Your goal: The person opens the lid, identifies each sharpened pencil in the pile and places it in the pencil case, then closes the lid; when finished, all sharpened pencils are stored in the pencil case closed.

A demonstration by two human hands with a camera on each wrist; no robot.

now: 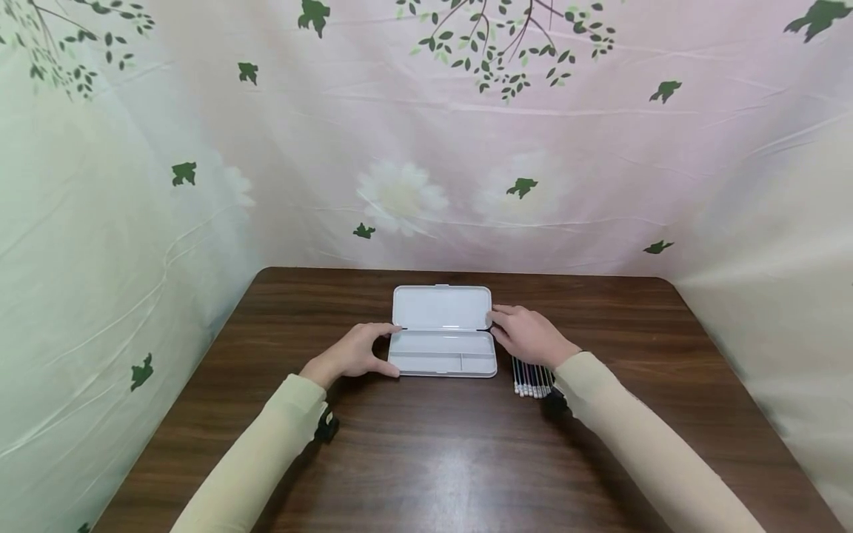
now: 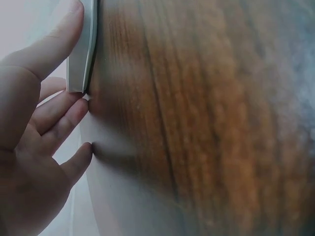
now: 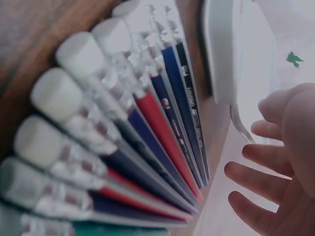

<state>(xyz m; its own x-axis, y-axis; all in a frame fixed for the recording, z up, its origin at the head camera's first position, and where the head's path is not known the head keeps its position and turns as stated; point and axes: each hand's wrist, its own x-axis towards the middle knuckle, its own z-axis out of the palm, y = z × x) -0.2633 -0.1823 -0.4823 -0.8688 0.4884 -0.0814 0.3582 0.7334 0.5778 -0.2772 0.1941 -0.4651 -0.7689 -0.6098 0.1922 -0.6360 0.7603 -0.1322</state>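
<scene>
At the centre of the head frame, wide open on the dark wooden table (image 1: 426, 451), a white pencil case (image 1: 440, 342). Toward the top, a shallow lid (image 1: 442, 307), folded back on its hinge, with a plain white inside. Below it, a base (image 1: 443, 374) with three compartments: one long at the back, then along the front a wider one at left and a small one at lower right, parted by a short divider (image 1: 462, 362). Pale floor visible in each.

Left of centre, the left hand (image 1: 352, 352), with thumb and forefinger apart and clamped about the case's left end; in the left wrist view, at the upper left, with the case's corner between thumb and fingers, and the other fingers spread below.

Right of centre, the right hand (image 1: 533, 337), beside the case's right edge near the hinge, with fingers loosely bent and apart; impossible to tell whether in contact.

Just right of the case, outside it, a row of pencils (image 1: 532, 379), partly under the right hand and wrist. In the right wrist view, across the left half, white erasers and barrels in red, blue, purple, green and black.
</scene>
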